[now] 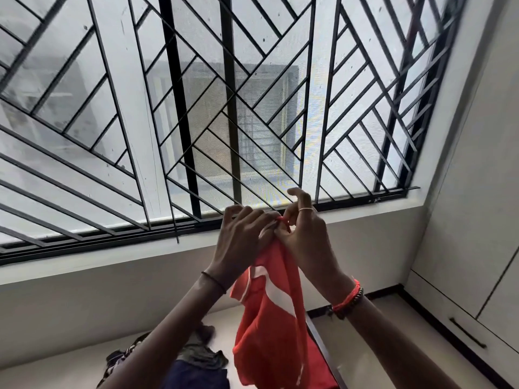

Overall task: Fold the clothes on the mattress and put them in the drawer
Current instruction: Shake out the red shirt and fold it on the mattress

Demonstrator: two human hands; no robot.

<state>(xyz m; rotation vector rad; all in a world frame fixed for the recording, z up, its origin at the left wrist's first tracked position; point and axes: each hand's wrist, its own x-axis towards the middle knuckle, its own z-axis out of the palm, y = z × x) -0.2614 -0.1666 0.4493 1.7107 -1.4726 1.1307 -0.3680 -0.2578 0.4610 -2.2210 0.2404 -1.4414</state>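
I hold the red cloth garment with white markings [269,318] up before the black-barred window grille [196,108]. My left hand [244,237] grips its bunched top edge with curled fingers. My right hand [306,240], touching it at 3 o'clock, pinches the red hem. The garment hangs toward 6 o'clock. A dark heap of crumpled clothes [196,357] lies at its 8 o'clock on the pale mattress [56,372].

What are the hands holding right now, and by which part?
A red garment with white markings. The left hand and the right hand pinch its bunched top edge side by side, and the rest hangs free below them.
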